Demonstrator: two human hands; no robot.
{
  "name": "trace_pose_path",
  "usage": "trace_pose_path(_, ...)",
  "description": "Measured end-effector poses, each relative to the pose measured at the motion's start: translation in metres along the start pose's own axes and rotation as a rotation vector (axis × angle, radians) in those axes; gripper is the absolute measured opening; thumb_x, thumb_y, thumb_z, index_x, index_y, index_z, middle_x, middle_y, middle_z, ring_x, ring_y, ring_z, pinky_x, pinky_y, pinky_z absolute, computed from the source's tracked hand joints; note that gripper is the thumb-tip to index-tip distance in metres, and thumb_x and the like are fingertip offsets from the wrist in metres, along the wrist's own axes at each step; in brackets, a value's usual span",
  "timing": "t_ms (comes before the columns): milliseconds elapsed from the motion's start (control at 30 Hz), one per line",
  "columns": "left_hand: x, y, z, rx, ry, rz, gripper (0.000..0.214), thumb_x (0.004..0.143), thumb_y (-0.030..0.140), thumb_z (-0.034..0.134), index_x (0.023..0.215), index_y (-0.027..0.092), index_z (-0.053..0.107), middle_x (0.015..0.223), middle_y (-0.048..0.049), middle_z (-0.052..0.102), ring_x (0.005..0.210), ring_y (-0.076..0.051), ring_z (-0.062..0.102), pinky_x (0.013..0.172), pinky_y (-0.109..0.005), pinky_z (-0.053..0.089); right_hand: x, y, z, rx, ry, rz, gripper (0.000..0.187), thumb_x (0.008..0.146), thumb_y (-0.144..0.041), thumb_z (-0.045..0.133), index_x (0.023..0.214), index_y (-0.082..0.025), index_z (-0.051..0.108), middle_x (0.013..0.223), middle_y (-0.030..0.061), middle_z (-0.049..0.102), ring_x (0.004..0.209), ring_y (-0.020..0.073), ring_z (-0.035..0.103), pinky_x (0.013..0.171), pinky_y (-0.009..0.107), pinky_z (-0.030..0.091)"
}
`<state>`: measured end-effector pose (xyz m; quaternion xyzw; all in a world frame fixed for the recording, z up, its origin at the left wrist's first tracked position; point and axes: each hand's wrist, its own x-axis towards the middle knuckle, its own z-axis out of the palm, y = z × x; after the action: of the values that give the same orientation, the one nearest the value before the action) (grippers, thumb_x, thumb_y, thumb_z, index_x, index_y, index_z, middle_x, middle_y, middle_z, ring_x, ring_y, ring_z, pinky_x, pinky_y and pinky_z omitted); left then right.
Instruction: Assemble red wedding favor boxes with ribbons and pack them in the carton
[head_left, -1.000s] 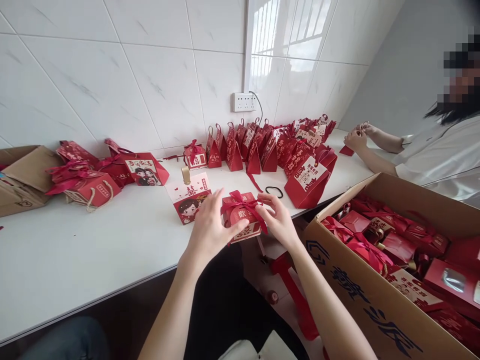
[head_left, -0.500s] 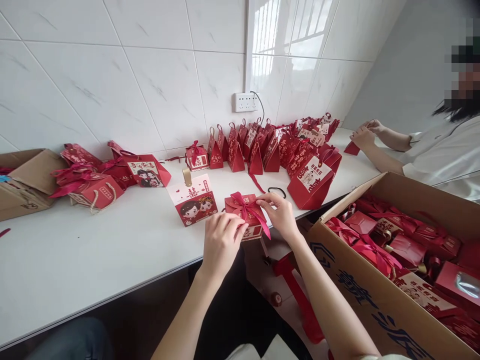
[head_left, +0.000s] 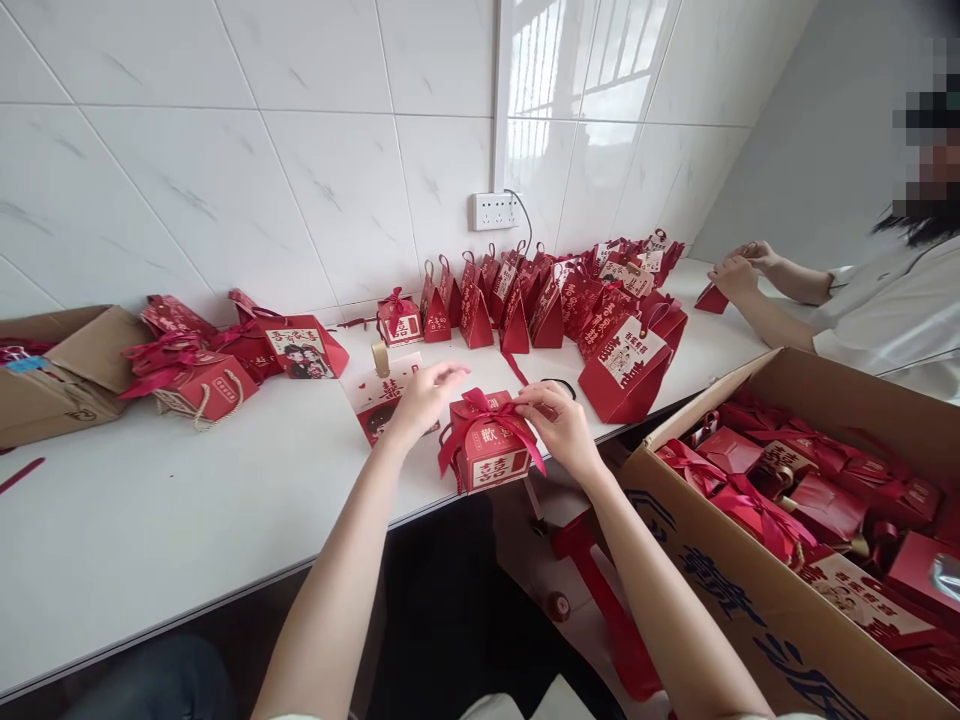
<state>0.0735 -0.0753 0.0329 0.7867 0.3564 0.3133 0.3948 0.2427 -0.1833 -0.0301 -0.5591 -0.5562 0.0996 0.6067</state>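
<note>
Head view: carton [head_left: 720,570] holds red boxes [head_left: 829,505]; ribboned box [head_left: 491,468] sits between our loose-fingered left hand [head_left: 426,396] and right hand [head_left: 561,428] pinching its bow [head_left: 491,408].

Head view — forward, down — close over table [head_left: 247,500].

Small red box [head_left: 493,470] sat at the front edge of a white table [head_left: 225,510], ribbon bow [head_left: 487,405] on top. Right hand [head_left: 564,428] pinched the bow's right side. Left hand [head_left: 426,402], fingers loosely extended, partly covered a printed card box [head_left: 367,400]. Triangular boxes [head_left: 514,320] stood behind. Right: open carton [head_left: 694,550] of red boxes; beyond, a co-worker's hands [head_left: 739,272].
</note>
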Motion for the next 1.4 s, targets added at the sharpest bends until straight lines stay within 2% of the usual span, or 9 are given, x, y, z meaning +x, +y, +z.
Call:
trace_pose_path(167,0.002,0.006,0.003,0.091,-0.144,0.023,0.021,0.08,0.033,0.055,0.088,0.02,0.069,0.103,-0.0045,0.069,0.098,-0.022,0.061,0.088,-0.032,0.045,-0.004,-0.001,0.002,0.024,-0.03,-0.013,0.011,0.083,-0.022,0.058,0.084,-0.023,0.069,0.093,0.0051,0.06,0.089,0.018,0.061,0.073,0.031,0.054)
trace_pose_path(433,-0.03,0.015,0.011,0.524,0.028,0.213,0.014,0.084,0.028,0.054,0.074,0.019,0.056,0.083,-0.0037,0.059,0.087,-0.021,0.055,0.085,-0.037,0.042,-0.005,-0.003,-0.002,-0.125,-0.014,-0.131,0.017,0.084,-0.014,0.054,0.084,-0.023,0.068,0.093,0.005,0.06,0.089,0.0175,0.061,0.074,0.032,0.054)
trace_pose_path(533,-0.038,0.018,0.008,0.463,0.013,0.15,0.019,0.087,0.034,0.052,0.073,0.02,0.053,0.079,-0.0015,0.061,0.078,-0.019,0.056,0.078,-0.033,0.043,-0.003,-0.005,-0.003,-0.178,-0.017,-0.213,0.021,0.085,-0.01,0.053,0.084,-0.024,0.068,0.091,0.0045,0.061,0.088,0.0171,0.061,0.078,0.033,0.052)
trace_pose_path(667,-0.043,0.016,0.001,0.324,-0.05,-0.055,0.025,0.085,0.046,0.051,0.08,0.022,0.055,0.074,-0.0001,0.063,0.068,-0.018,0.057,0.064,-0.029,0.041,-0.001,-0.005,-0.005,-0.19,-0.033,-0.268,0.02,0.086,-0.009,0.052,0.085,-0.023,0.067,0.089,0.0041,0.063,0.086,0.0167,0.061,0.076,0.031,0.052)
trace_pose_path(767,-0.043,0.01,-0.002,0.16,-0.11,-0.147,0.031,0.082,0.051,0.052,0.085,0.022,0.058,0.078,-0.0011,0.066,0.071,-0.018,0.06,0.064,-0.028,0.042,0.0,-0.005,-0.006,-0.192,-0.051,-0.277,0.019,0.087,-0.01,0.052,0.086,-0.023,0.066,0.086,0.0031,0.065,0.083,0.0163,0.061,0.074,0.03,0.052)
trace_pose_path(933,-0.045,0.001,-0.002,0.091,-0.137,-0.185,0.028,0.077,0.047,0.058,0.08,0.02,0.064,0.082,-0.0031,0.068,0.077,-0.019,0.062,0.071,-0.029,0.044,0.002,-0.003,-0.005,-0.233,-0.054,-0.315,0.018,0.088,-0.014,0.051,0.084,-0.024,0.066,0.085,0.0037,0.064,0.082,0.0167,0.062,0.074,0.031,0.052)
trace_pose_path(1133,-0.051,-0.004,-0.002,0.06,-0.054,-0.192,0.03,0.078,0.049,0.055,0.077,0.02,0.063,0.082,-0.0033,0.069,0.08,-0.02,0.062,0.072,-0.029,0.044,0.003,-0.002,-0.006,-0.257,-0.097,-0.283,0.018,0.088,-0.018,0.05,0.086,-0.023,0.067,0.088,0.0048,0.065,0.084,0.0182,0.063,0.076,0.034,0.053)
trace_pose_path(1300,-0.045,0.0,-0.006,0.141,-0.107,-0.2,0.027,0.078,0.046,0.054,0.079,0.02,0.063,0.079,-0.0013,0.068,0.069,-0.017,0.06,0.066,-0.028,0.041,-0.012,-0.038,-0.011,-0.371,0.022,-0.274,0.02,0.087,-0.019,0.052,0.103,-0.023,0.064,0.104,0.0089,0.062,0.097,0.022,0.061,0.085,0.038,0.051)
trace_pose_path(1400,-0.039,-0.001,-0.008,0.158,-0.113,-0.181,0.03,0.077,0.048,0.054,0.072,0.02,0.062,0.067,-0.0003,0.065,0.06,-0.016,0.057,0.06,-0.028,0.04,-0.033,-0.068,0.007,-0.459,-0.011,-0.409,0.015,0.086,-0.021,0.056,0.098,-0.021,0.064,0.099,0.0098,0.063,0.092,0.0225,0.06,0.082,0.038,0.05)
